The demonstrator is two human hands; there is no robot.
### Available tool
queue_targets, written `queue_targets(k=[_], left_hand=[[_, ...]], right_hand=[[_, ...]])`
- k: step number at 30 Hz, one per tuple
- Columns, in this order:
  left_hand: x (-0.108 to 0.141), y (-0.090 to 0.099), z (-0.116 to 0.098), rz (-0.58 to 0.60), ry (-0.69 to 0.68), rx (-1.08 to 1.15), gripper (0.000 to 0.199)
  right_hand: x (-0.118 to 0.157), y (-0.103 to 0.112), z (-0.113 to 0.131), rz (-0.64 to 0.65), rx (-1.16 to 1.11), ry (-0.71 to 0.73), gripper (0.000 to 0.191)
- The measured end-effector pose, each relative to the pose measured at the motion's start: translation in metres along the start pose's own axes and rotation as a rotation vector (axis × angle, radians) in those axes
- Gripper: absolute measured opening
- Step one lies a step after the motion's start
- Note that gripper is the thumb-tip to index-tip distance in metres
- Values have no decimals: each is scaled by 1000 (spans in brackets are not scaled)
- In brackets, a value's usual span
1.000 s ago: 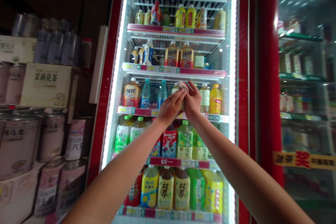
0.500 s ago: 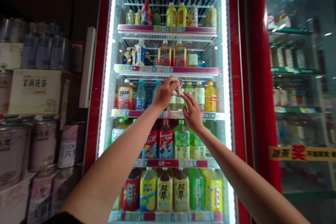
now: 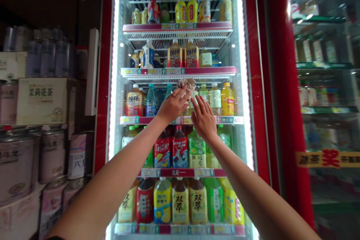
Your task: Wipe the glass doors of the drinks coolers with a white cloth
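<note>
Both arms reach up in front of a lit drinks cooler (image 3: 182, 70) with a glass front. My left hand (image 3: 173, 104) presses a crumpled pale cloth (image 3: 186, 84) against the glass, its fingers over the cloth's lower part. Just right of it, my right hand (image 3: 204, 117) has its fingers spread and pointing up, close to the cloth's lower edge, with nothing held. Behind the hands, bottles stand on a shelf, among them an orange bottle (image 3: 227, 99) and a blue one (image 3: 151, 101).
Cans and a cream carton (image 3: 42, 101) are stacked at the left, beside a white vertical bar (image 3: 92, 72). A red frame (image 3: 292, 82) and a second glass-fronted cooler with a yellow strip (image 3: 329, 159) stand at the right. More bottles fill the lower shelves.
The cloth now lies more spread and visible above my left hand, which has flattened. My right hand has shifted slightly left and down. The view has moved slightly.
</note>
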State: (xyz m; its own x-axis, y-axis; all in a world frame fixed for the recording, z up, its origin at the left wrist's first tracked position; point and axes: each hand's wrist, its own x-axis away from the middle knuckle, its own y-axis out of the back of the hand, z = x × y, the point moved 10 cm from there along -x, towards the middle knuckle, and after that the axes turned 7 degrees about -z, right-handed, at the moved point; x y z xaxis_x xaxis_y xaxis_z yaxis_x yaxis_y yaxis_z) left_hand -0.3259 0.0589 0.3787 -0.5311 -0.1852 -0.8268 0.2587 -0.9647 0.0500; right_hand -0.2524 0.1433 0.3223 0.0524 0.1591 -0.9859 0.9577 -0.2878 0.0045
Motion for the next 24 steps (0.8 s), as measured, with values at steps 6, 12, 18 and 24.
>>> queue_targets(k=[6, 12, 18, 24], left_hand=[[-25, 6, 14, -73, 49, -1, 27], [-17, 0, 11, -105, 175, 45, 48], [3, 9, -5, -25, 46, 37, 31], [-14, 6, 8, -21, 77, 57, 40]], right_hand=[[5, 5, -1, -60, -47, 3, 79], [13, 4, -3, -86, -46, 9, 71], [16, 2, -6, -73, -54, -43, 68], [12, 0, 5, 13, -54, 20, 69]])
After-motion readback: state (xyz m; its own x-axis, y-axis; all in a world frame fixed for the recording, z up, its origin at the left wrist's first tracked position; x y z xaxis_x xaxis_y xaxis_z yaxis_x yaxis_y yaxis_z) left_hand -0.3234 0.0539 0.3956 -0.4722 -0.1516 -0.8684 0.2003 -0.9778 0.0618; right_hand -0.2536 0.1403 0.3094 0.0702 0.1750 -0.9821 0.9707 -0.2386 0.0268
